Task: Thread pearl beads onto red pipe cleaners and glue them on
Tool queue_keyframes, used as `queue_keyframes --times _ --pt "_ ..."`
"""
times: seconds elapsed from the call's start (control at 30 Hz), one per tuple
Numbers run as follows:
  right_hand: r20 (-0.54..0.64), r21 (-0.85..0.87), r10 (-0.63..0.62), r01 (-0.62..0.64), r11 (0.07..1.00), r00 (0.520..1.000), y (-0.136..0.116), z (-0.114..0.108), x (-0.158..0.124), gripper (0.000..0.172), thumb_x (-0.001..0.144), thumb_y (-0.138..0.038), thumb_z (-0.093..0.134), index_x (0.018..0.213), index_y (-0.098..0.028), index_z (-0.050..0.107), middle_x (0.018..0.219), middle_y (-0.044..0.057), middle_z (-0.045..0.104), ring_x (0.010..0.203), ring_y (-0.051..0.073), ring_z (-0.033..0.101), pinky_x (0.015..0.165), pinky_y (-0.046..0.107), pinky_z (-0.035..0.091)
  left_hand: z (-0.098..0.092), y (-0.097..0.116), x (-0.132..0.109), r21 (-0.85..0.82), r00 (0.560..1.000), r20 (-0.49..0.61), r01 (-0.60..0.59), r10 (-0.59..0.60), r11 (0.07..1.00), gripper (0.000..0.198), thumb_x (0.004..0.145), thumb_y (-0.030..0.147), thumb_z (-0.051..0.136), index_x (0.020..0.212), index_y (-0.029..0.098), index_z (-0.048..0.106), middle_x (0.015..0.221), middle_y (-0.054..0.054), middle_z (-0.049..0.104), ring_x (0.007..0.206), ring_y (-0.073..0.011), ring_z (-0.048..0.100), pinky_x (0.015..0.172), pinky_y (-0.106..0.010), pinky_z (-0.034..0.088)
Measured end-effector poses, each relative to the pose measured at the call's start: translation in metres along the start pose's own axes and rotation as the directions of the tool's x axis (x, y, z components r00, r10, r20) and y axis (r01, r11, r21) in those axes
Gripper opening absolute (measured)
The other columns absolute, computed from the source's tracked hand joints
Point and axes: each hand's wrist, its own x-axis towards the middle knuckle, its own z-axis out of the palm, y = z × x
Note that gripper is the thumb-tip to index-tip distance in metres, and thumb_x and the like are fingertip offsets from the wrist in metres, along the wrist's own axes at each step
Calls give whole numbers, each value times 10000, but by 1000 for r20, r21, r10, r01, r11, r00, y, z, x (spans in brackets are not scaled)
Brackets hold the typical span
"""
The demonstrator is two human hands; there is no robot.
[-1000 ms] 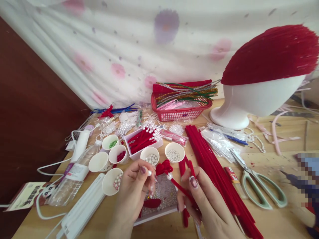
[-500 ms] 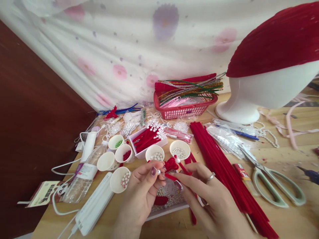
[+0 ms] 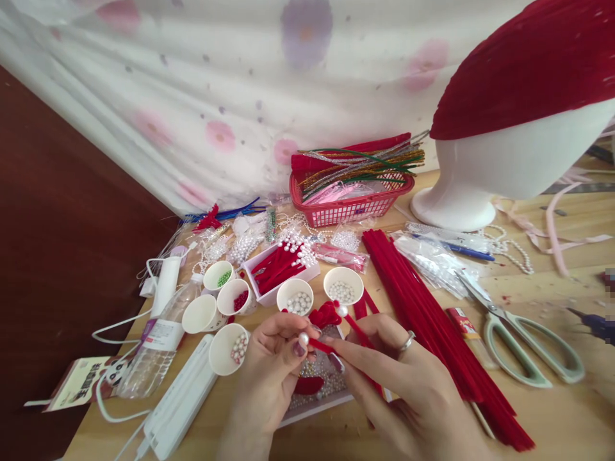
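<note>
My left hand point(image 3: 273, 368) pinches a white pearl bead point(image 3: 303, 339) between thumb and fingertips. Right beside it, my right hand point(image 3: 398, 378) grips a red pipe-cleaner stem point(image 3: 321, 346), whose end meets the bead. A red twisted flower piece point(image 3: 325, 314) with a pearl on it rises just above my fingers. Both hands hover over a shallow tray of small beads point(image 3: 319, 384). Several white paper cups hold beads, among them one with white pearls point(image 3: 295, 296) and another point(image 3: 343, 285).
A long bundle of red pipe cleaners point(image 3: 427, 314) lies to the right, then scissors point(image 3: 521, 336). A red basket point(image 3: 350, 195) and a white mannequin head point(image 3: 509, 128) with a red cap stand behind. A plastic bottle point(image 3: 158, 342) and a white box point(image 3: 180, 400) lie left.
My right hand turned over and brought the red stem in to the bead that my left hand pinches. The view shifted slightly.
</note>
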Motion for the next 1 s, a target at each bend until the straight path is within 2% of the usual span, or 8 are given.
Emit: queue_keyframes --times 0.07,0.17,0.33,0.57,0.77,1.0 --pt "11 -3 15 -15 1000 1000 0 0 0 321 934 -85 569 1173 -226 729 964 71 596 739 151 665 592 258 545 -2 0 0 29 1000 11 -8 8 1000 160 686 175 909 809 214 815 775 -11 800 656 -61 720 646 -93 580" --pt "29 -1 34 -34 999 999 0 -1 1 304 939 -94 561 1153 -221 736 952 75 591 722 155 650 567 264 530 -2 0 0 75 999 18 -35 34 997 99 714 174 889 751 210 805 789 -1 799 681 -59 717 648 -88 574" --pt "24 17 9 -9 1000 1000 2 -1 2 319 939 -82 558 1170 -231 719 954 70 588 729 154 644 579 262 530 -1 -1 0 131 997 -5 -76 77 988 96 719 176 888 748 223 810 802 16 807 765 -61 734 708 -72 561" --pt "29 9 13 -13 1000 1000 5 0 -3 272 943 -86 555 1127 -216 707 950 71 582 716 156 646 575 268 524 -2 0 -1 156 997 -9 -75 78 985 78 731 207 881 754 235 812 794 18 806 718 -52 726 652 -64 557" --pt "29 1 -8 8 1000 1000 5 0 -1 286 940 -77 560 1148 -200 713 935 72 582 699 151 623 557 259 505 -2 0 -1 206 993 -11 -116 121 972 82 733 205 880 748 244 810 796 25 801 771 -60 730 719 -78 559" --pt "35 0 26 -26 1000 999 2 -2 0 280 944 -81 550 1115 -206 733 937 74 591 717 152 639 575 253 511 -1 0 0 322 979 16 -199 205 926 89 731 192 879 759 254 822 811 6 801 783 -87 736 747 -115 566"
